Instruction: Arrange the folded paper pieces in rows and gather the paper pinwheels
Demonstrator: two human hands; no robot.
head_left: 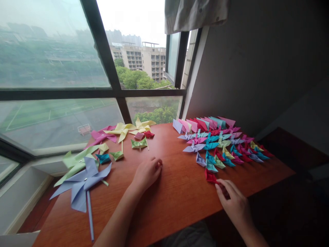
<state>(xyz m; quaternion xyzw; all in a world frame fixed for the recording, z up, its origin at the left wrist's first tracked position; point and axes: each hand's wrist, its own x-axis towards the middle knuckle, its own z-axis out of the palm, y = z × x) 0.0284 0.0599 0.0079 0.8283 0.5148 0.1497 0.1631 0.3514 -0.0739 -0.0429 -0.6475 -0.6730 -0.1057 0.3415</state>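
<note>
With thumb and fingertips my right hand (232,200) pinches the corner of a red folded-paper boat (210,176), low at the front of the rows of origami. Just behind that boat stand a turquoise paper boat (211,166) and a lavender paper boat (200,160). My left hand (148,173) rests on the wooden table (169,192), its fingers curled in and nothing visible in them. The nearest things to it are a green paper boat (139,143) and a light green one (117,155).
Paper pinwheels lie to the left: lavender (86,179), light green (77,161), magenta (101,136) and yellow (122,129). Right of centre are several rows of origami, with cranes (194,147) and upright folded papers (203,124). A window (123,92) borders the table's far side.
</note>
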